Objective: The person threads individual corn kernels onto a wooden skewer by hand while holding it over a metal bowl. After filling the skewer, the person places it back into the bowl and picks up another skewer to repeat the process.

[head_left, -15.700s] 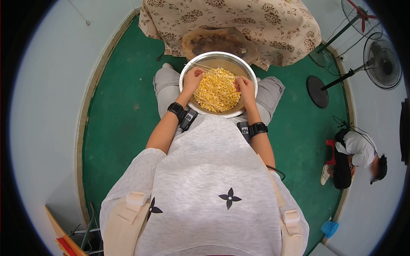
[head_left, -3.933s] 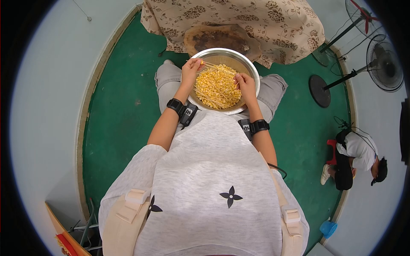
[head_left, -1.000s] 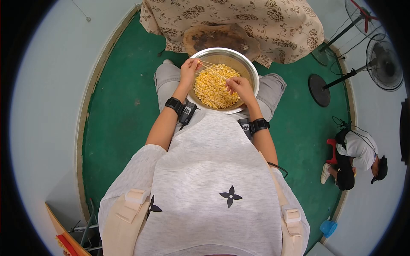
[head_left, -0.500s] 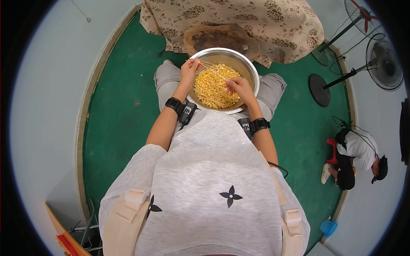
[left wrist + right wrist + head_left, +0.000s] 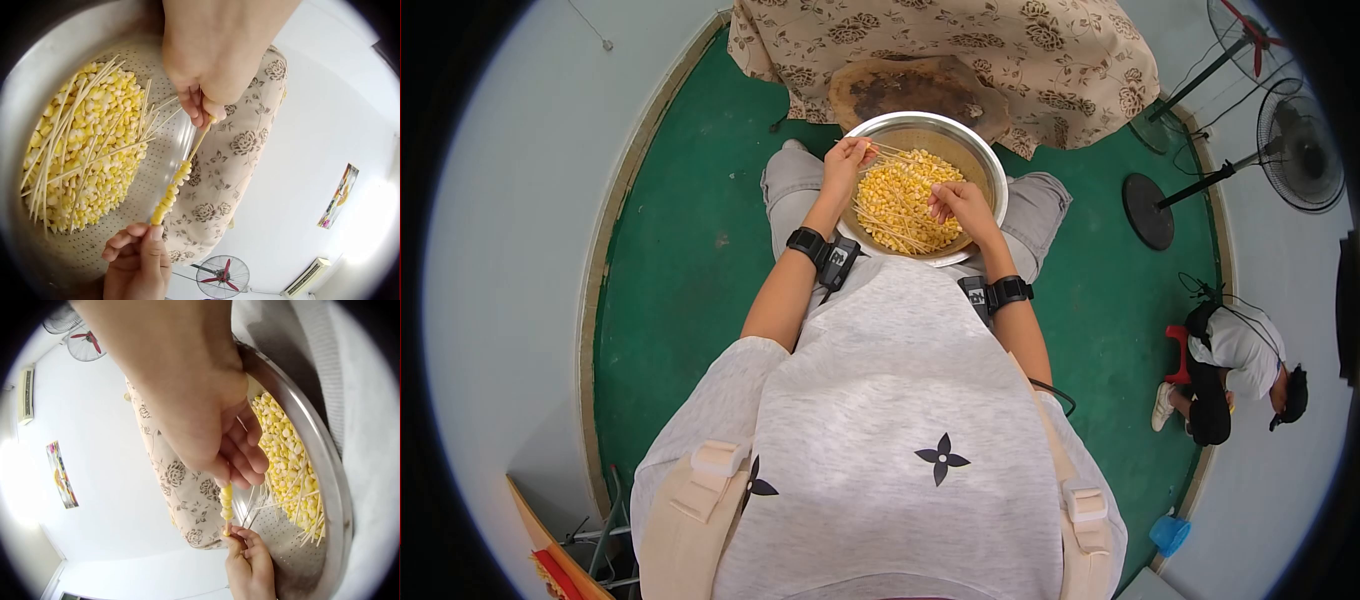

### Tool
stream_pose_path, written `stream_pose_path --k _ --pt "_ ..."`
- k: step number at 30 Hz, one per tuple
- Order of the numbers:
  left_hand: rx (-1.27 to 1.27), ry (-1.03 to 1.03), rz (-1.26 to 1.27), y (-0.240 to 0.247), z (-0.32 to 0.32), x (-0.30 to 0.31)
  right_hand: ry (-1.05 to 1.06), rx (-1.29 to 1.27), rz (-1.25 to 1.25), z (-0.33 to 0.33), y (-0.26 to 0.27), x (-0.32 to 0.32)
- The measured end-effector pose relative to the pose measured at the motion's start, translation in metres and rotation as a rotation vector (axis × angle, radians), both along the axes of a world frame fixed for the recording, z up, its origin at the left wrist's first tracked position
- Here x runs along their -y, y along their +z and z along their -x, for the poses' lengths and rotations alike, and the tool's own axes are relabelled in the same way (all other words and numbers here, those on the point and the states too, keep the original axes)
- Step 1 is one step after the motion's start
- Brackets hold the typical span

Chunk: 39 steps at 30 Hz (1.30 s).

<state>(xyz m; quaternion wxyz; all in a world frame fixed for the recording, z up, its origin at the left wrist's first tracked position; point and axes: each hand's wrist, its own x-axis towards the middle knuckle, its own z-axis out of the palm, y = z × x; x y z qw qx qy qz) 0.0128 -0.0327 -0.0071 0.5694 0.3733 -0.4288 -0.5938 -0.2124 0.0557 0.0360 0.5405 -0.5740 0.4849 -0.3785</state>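
A thin wooden skewer spans between my hands, with yellow corn kernels threaded tightly along the part near my right hand. My left hand, over the far left rim of the bowl, pinches a single corn kernel at the skewer's other end. My right hand is over the bowl's right half, its thumb and fingertips pinching the kernel-covered end of the skewer. Below both hands is a perforated steel bowl, holding loose corn kernels with several bare skewers strewn on top.
The bowl rests between grey-trousered knees. Just beyond it are a wooden slab and a table covered in flowered cloth. Standing fans are at the right, with a seated person farther down that side.
Since several seconds ago, my right hand has shifted left from the bowl's right rim. My left hand moved up to the far rim earlier. Over the last second both hands are nearly still.
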Motion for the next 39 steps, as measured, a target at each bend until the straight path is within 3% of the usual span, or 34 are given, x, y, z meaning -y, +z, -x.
stream_pose_path --k 13,18,30,39 --pt "0.005 -0.003 -0.013 0.003 0.001 -0.003 -0.040 0.055 -0.027 0.000 -0.004 0.002" --pt "0.165 -0.034 0.034 0.003 0.002 -0.003 -0.047 0.047 -0.028 0.001 -0.010 0.005" --pt "0.061 0.095 0.054 0.012 0.003 -0.007 0.004 -0.060 0.063 -0.005 0.000 0.001" --pt "0.033 0.033 0.044 0.018 0.006 -0.012 -0.016 -0.016 0.023 -0.003 -0.006 0.004"
